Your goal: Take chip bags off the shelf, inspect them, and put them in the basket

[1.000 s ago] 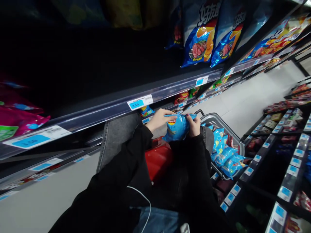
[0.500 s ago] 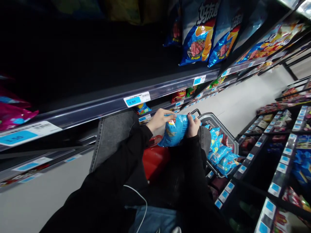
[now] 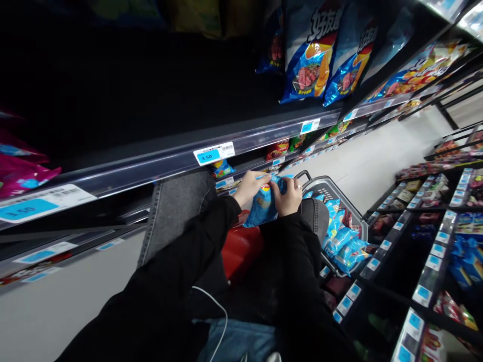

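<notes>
A light-blue bag of chips [image 3: 261, 207] is held up between my two hands, in front of my knees. My left hand [image 3: 252, 188] pinches its upper edge, thumb and fingers closed on the film. On the other side my right hand [image 3: 287, 196], with a ring on one finger, grips the bag near the same edge and covers much of its front. Just right of my knee stands a grey shopping basket [image 3: 352, 205] with several similar blue bags [image 3: 341, 239] in it. A red object [image 3: 241, 251] shows beneath my forearms.
A dark shelf with a price rail [image 3: 151, 168] crosses close in front. Larger blue chip bags [image 3: 309, 55] stand upper right on it; pink bags [image 3: 22, 166] lie at far left. Another rack [image 3: 422, 271] lines the right side, with grey floor [image 3: 373, 151] between. A white cable [image 3: 222, 311] hangs over my lap.
My right hand has moved left across the bag, closer to my left hand, and now covers more of it. My left hand still holds the upper edge.
</notes>
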